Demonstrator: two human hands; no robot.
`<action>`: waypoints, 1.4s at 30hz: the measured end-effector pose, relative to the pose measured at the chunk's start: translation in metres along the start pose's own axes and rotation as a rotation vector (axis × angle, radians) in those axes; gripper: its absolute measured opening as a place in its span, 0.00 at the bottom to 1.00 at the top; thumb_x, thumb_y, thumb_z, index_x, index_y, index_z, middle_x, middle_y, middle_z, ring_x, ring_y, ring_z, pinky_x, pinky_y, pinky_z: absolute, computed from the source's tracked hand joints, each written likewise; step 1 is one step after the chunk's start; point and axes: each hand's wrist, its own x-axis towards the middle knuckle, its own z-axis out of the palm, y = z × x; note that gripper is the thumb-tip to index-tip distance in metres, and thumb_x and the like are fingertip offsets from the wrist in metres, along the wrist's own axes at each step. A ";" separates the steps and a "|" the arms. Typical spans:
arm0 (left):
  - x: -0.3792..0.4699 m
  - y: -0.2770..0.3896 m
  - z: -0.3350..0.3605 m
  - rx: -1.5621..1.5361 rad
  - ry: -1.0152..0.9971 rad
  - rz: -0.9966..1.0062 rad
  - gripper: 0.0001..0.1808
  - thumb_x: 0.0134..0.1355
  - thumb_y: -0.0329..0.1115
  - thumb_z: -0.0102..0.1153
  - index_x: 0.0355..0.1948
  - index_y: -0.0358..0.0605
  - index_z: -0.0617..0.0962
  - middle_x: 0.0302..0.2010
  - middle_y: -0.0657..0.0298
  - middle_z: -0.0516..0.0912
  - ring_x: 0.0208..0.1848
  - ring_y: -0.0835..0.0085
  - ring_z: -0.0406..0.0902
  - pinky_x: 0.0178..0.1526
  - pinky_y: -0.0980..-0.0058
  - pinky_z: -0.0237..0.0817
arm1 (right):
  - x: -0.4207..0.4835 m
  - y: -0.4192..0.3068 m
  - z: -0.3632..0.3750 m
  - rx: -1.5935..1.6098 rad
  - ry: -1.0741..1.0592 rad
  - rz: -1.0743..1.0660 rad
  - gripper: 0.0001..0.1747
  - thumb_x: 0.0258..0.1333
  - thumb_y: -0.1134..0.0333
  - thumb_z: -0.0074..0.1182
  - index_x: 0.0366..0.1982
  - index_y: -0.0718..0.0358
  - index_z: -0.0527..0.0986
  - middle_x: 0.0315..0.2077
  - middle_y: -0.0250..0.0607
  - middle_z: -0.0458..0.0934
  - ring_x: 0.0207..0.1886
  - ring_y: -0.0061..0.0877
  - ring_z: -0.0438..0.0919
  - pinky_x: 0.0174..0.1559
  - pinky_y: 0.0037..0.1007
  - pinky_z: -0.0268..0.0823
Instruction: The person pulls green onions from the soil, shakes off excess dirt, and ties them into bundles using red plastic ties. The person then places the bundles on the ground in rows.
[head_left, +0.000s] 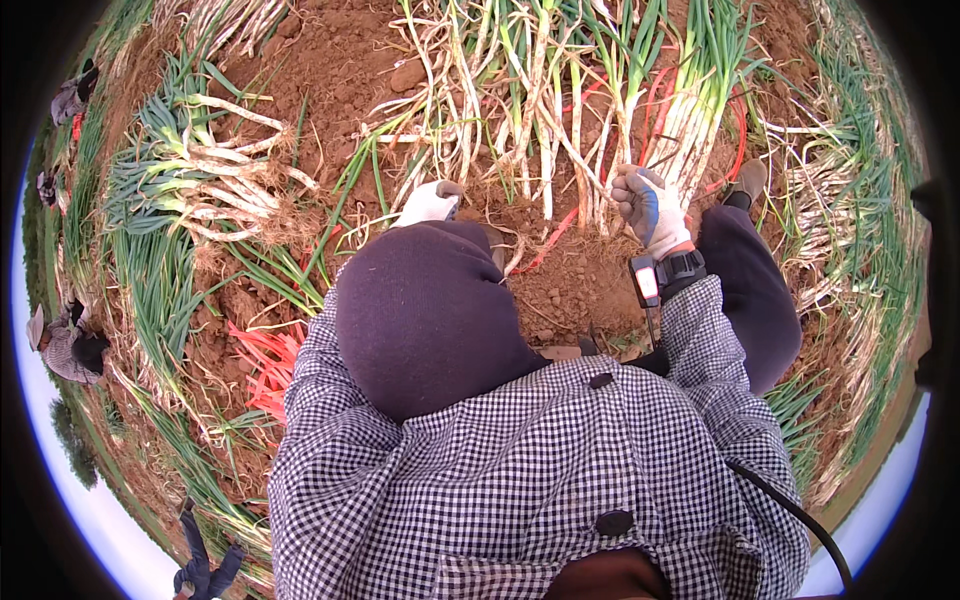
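Note:
My left hand (429, 204), in a white work glove, shows just beyond my left knee, which hides part of it. Its fingers are curled near a thin pale stalk; whether it grips anything is unclear. My right hand (643, 202), in a white glove with a blue-grey palm, is raised with curled fingers beside the lower ends of green onions. A thin stalk or blade shows at its fingers, but I cannot tell which. In front of me lie loose green onions (541, 112) with pale stems and dry roots. A denser bunch (694, 112) lies at the right, with red tape (739, 142) around it.
A pile of green onions (225, 180) with muddy roots lies at the left on brown soil (330, 52). Red strips (268, 367) lie by my left side. More onion rows (832, 202) run along the right. Other people (73, 345) are farther off at the left.

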 end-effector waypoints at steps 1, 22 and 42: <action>0.005 0.009 0.012 0.066 0.066 0.001 0.15 0.64 0.36 0.60 0.49 0.45 0.85 0.42 0.58 0.89 0.45 0.67 0.85 0.49 0.69 0.75 | 0.006 0.002 0.005 0.031 -0.060 0.031 0.14 0.70 0.66 0.55 0.53 0.64 0.76 0.37 0.37 0.84 0.36 0.23 0.85 0.34 0.21 0.79; 0.053 0.117 -0.054 -0.743 -0.199 0.223 0.21 0.62 0.33 0.59 0.54 0.34 0.77 0.42 0.61 0.84 0.40 0.73 0.81 0.46 0.74 0.76 | 0.074 0.132 0.051 -1.262 0.014 0.038 0.21 0.57 0.57 0.64 0.43 0.68 0.78 0.37 0.52 0.84 0.41 0.42 0.84 0.46 0.37 0.74; -0.023 0.113 0.007 -0.234 -0.585 -0.136 0.24 0.72 0.49 0.57 0.59 0.44 0.81 0.38 0.69 0.86 0.29 0.86 0.68 0.34 0.84 0.59 | 0.037 0.072 0.123 -0.639 -0.439 0.194 0.19 0.69 0.55 0.54 0.47 0.65 0.77 0.31 0.46 0.83 0.33 0.35 0.83 0.37 0.38 0.75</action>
